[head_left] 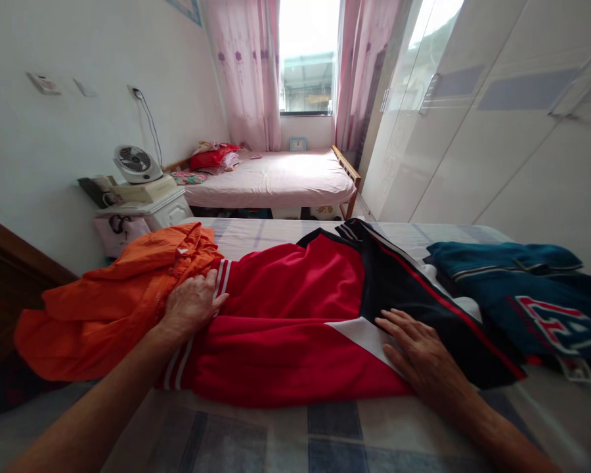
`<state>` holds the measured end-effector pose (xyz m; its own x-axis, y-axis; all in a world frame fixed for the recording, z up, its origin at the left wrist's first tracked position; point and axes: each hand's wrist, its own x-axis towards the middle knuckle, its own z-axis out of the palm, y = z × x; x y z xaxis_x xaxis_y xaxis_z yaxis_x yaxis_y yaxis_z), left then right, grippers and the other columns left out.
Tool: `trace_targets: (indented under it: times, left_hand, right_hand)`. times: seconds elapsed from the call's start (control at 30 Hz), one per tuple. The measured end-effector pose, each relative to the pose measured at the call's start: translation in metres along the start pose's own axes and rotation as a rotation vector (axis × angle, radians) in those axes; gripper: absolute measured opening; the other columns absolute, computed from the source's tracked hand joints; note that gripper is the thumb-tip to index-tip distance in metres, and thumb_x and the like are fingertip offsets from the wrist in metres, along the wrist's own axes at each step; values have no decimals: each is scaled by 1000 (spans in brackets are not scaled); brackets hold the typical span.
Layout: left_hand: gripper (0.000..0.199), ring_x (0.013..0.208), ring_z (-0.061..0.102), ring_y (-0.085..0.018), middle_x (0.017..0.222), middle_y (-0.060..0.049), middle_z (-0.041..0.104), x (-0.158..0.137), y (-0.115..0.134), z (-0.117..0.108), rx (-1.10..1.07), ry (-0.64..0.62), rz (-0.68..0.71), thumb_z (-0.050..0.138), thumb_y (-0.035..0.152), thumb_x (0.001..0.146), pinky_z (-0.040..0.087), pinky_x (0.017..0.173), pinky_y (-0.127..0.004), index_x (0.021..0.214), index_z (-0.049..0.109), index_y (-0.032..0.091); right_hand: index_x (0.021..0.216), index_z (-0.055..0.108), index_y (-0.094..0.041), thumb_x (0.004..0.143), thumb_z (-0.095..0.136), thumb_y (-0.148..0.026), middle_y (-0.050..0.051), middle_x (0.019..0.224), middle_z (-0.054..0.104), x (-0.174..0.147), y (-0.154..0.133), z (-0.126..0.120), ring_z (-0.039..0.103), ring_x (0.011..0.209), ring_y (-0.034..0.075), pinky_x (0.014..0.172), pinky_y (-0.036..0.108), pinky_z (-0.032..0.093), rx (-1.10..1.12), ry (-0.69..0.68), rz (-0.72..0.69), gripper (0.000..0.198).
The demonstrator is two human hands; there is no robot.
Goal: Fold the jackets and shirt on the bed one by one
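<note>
A red, white and black jacket [295, 309] lies spread across the bed in front of me. My left hand [193, 303] rests flat on its left end, by the striped cuff, fingers slightly apart. My right hand [418, 355] lies flat on the white and black part near the front edge, fingers spread. Neither hand grips the cloth. An orange garment [113, 302] lies crumpled just left of my left hand, touching the jacket. A teal garment with red lettering [532, 295] lies to the right of the jacket.
The bed has a checked sheet [256, 433]. Behind it stands a second bed with a pink cover [276, 177] under a window. A white bedside cabinet [148, 207] with a small fan [135, 163] stands at the left. A white wardrobe [473, 131] fills the right side.
</note>
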<state>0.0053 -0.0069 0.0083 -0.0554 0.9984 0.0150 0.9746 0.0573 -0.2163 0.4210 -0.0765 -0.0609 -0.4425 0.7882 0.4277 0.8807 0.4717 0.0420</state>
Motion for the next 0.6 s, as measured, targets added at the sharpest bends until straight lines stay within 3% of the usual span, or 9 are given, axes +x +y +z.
trace_targets:
  times: [0.1, 0.3, 0.5, 0.6]
  left_hand:
    - [51, 95, 64, -36, 98, -23, 67, -1, 3, 3, 12, -39, -40, 40, 45, 86, 48, 74, -42, 115, 50, 5]
    - [32, 79, 68, -30, 83, -13, 70, -3, 0, 5, 13, -34, -49, 36, 32, 86, 47, 60, -34, 106, 53, 15]
    - [41, 75, 65, -30, 96, -15, 65, -9, -17, -9, 139, 214, -97, 18, 21, 91, 44, 53, -36, 115, 51, 14]
    - [47, 74, 63, -28, 93, -16, 64, -8, -22, -15, 181, 269, -78, 12, 17, 92, 44, 53, -34, 114, 53, 12]
  right_hand:
    - [118, 59, -18, 88, 45, -30, 10, 125, 61, 0, 1, -1, 55, 117, 25, 92, 41, 45, 20, 2, 1, 35]
    - [118, 59, -18, 87, 46, -27, 10, 126, 61, 0, 1, -2, 54, 118, 23, 93, 40, 44, 54, -5, 18, 35]
    - [117, 59, -18, 87, 45, -25, 10, 126, 60, 0, 0, -2, 55, 118, 23, 93, 40, 45, 51, -21, 30, 34]
    - [116, 59, -17, 86, 45, -24, 10, 127, 60, 0, 0, -2, 55, 118, 24, 93, 41, 46, 51, -26, 33, 34]
